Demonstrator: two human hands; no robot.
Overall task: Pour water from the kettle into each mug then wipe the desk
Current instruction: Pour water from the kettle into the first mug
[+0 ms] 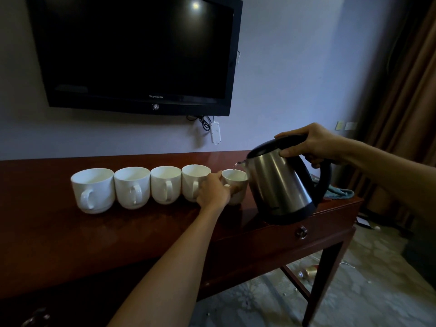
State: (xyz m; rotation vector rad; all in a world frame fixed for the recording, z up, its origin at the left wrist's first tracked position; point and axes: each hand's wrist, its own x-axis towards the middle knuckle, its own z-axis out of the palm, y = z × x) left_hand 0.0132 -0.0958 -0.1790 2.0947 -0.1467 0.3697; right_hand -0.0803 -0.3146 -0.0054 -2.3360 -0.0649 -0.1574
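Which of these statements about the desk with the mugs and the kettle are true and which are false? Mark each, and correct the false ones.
1. Five white mugs stand in a row on the desk. True.
2. The right hand grips the kettle by its handle. True.
3. The kettle's spout is over the leftmost mug. False: it is over the rightmost mug, where water runs from the spout.
4. The left hand rests flat on the desk, away from the mugs. False: it holds the rightmost mug.
5. A cloth lies on the desk behind the kettle. True.
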